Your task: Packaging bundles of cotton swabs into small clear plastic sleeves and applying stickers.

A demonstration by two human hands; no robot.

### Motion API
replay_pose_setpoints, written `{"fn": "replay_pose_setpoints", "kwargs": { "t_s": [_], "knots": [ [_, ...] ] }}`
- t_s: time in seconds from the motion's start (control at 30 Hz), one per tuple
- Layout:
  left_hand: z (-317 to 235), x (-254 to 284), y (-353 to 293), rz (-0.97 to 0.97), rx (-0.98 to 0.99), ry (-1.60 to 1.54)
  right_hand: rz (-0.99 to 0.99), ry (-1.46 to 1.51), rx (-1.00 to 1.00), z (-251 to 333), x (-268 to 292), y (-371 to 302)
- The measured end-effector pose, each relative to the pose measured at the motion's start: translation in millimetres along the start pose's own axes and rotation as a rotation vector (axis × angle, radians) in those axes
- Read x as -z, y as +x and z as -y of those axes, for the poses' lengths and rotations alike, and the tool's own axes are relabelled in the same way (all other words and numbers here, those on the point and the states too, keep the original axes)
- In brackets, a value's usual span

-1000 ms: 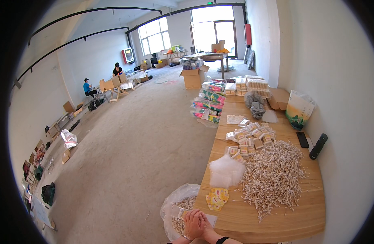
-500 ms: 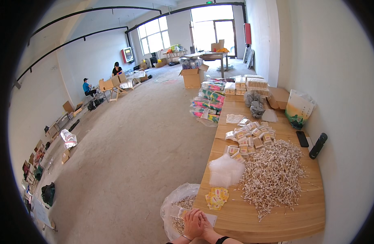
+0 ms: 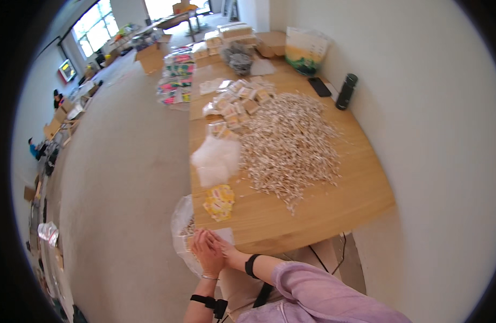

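Note:
My left hand (image 3: 207, 254) and my right hand (image 3: 224, 249) are pressed together at the near left corner of the wooden table (image 3: 312, 220). Their fingers are closed over each other; whatever lies between them is hidden. Just beyond the hands, a pile of yellow and white cards (image 3: 219, 203) rests by the table's left edge. A white sheet (image 3: 224, 234) lies partly under my right hand. Below the corner hangs a clear plastic bag (image 3: 179, 229) holding cotton swabs. A large loose heap of cotton swabs (image 3: 291, 142) covers the table's middle.
Clear plastic bags (image 3: 215, 161) lie left of the heap, with filled small packets (image 3: 240, 102) beyond. A black bottle (image 3: 346, 91) and a phone (image 3: 319, 86) are near the wall. Farther off stand a printed bag (image 3: 305, 51), grey bundles (image 3: 237, 58) and stacked packs (image 3: 235, 31).
The view has turned to the right and downward, so the table sits farther left and higher and more of my arms shows. My hands stay together at the table corner.

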State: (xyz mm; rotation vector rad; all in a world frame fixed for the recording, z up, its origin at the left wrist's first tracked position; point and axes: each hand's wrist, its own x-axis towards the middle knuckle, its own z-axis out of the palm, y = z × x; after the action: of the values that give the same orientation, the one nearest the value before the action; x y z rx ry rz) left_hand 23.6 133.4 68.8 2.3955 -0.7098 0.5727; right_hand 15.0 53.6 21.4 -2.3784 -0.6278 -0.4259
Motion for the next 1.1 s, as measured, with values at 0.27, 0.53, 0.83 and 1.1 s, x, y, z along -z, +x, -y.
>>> {"fn": "replay_pose_setpoints", "kwargs": {
  "t_s": [0.27, 0.53, 0.83, 1.1],
  "knots": [
    [-49, -14, 13, 0.113, -0.033, -0.278, -0.173, -0.348, -0.331, -49, 79, -44],
    [-129, -69, 23, 0.580, -0.307, -0.368, -0.821, -0.634, -1.001, -205, 269, -147],
    [-173, -121, 46, 0.765, -0.595, -0.412, -0.547, -0.711, -1.490, -322, 397, -254],
    [-162, -127, 49, 0.615, -0.328, -0.409, -0.405, -0.590, -1.300, -312, 344, -169]
  ]
}}
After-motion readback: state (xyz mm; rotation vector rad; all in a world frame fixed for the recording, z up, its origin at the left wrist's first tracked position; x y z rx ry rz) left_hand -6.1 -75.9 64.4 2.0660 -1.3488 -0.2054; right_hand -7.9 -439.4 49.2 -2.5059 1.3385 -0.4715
